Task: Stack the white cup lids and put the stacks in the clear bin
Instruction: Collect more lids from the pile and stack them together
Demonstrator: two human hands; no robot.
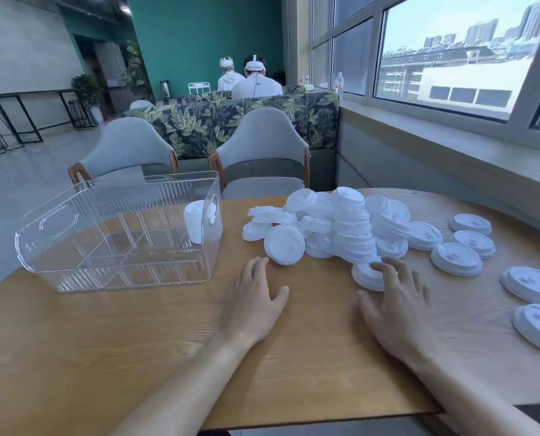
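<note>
At a round wooden table [136, 341] we see a heap of white lids [341, 228] piled near the far edge, with single lids [456, 259] scattered to its right. Our left hand [253, 297] lies flat and released, fingers straight, just short of a tilted lid [284, 244]. Our right hand [397, 297] spreads relaxed fingers over a lid at the heap's near foot [364, 276], touching it without clasping. The clear bin [73, 247] stands left of the heap, a short stack [194, 220] in its right corner.
</note>
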